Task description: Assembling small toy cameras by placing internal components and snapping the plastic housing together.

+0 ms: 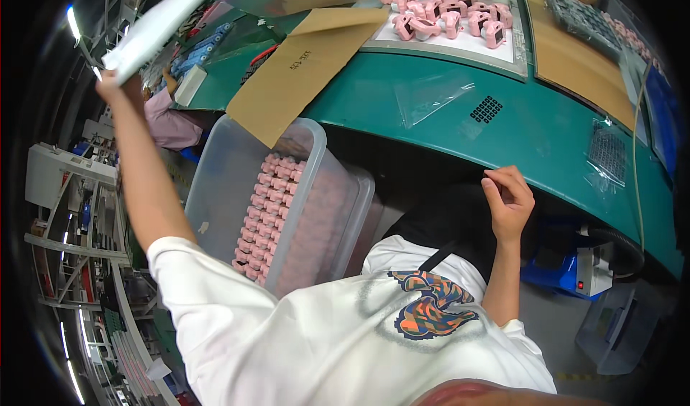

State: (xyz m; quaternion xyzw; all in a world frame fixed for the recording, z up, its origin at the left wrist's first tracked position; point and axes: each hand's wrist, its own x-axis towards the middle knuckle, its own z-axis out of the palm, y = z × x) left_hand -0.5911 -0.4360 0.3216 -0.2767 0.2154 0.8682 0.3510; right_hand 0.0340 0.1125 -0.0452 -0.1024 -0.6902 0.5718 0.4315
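My left hand [110, 88] is raised at the far left, gripping the lower end of a white sheet [164, 26]. That sheet slants up toward the top edge, and its exact material is hard to tell. Below, a translucent plastic bin [316, 163] holds rows of pink watch-like pieces [267, 215]. A brown cardboard sheet [305, 65] lies partly on the bench and overhangs the bin. Near the bench's front edge, my right hand [510, 203] hovers with fingers curled in and the thumb close to the index finger; nothing shows in it.
On the green bench [374, 93] stand a white tray [449, 55] of pink watch-like pieces, a clear plastic bag [435, 104] and a black grid of small squares [486, 109]. A blue machine [553, 273] sits under the bench. Another person's pink sleeve [171, 122] shows at left.
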